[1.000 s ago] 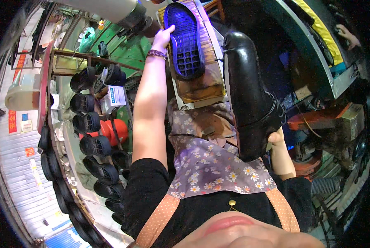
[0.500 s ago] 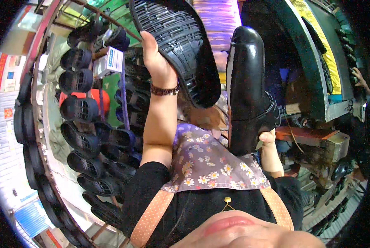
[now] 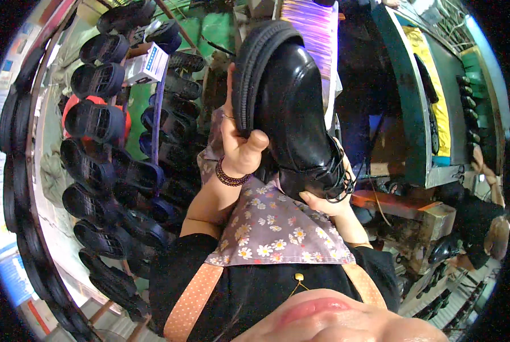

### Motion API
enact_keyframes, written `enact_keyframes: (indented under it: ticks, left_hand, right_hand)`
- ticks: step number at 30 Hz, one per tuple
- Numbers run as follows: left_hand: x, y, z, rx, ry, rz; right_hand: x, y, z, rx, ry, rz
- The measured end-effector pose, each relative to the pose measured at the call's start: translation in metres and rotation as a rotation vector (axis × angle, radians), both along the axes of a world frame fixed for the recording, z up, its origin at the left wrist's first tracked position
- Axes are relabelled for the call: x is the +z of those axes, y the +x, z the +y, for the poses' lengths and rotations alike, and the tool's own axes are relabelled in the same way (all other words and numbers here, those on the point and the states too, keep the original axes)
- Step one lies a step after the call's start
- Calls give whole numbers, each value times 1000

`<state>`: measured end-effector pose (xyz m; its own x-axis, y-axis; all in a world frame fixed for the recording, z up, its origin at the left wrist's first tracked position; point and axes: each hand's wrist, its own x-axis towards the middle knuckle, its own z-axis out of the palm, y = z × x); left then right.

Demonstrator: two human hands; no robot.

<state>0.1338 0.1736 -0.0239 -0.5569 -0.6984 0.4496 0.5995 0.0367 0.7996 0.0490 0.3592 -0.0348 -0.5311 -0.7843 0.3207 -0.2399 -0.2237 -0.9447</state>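
A black leather lace-up shoe upper (image 3: 297, 108), glossy at the toe, points away from me, with loose laces on its right side. My right hand (image 3: 330, 206) grips it near the heel, the thumb on the near side and the other fingers mostly hidden behind. Along its left side stands a black rubber sole (image 3: 247, 85), edge toward me, its toe end at the shoe's toe. My left hand (image 3: 240, 149) is closed around the sole's left side and near part, thumb toward the shoe. Whether sole and upper are fully pressed together I cannot tell.
On the left, a rack bears rows of black soles (image 3: 97, 121) and a small white box (image 3: 146, 64). Ahead lies a purple-and-white striped stack (image 3: 307, 34). A dark green-framed unit with yellow cloth (image 3: 434, 97) stands right, past a metal stand (image 3: 437, 221). Another person's arm (image 3: 490, 179) shows far right.
My left hand has brought the sole down and turned it, tread no longer facing me, against the upper. The right hand has moved the shoe left and tilted it toward the sole.
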Motion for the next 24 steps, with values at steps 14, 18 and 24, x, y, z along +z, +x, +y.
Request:
enact_keyframes:
  ticks: [14, 18, 24]
  left_hand:
    - [-15, 18, 5, -186, 94, 65]
    - [7, 24, 10, -100, 119, -254]
    - [-16, 37, -3, -220, 196, -230]
  right_hand:
    - [-24, 23, -8, -85, -104, 208]
    - [-28, 31, -7, -127, -107, 230]
    - [-16, -5, 16, 151, 52, 396]
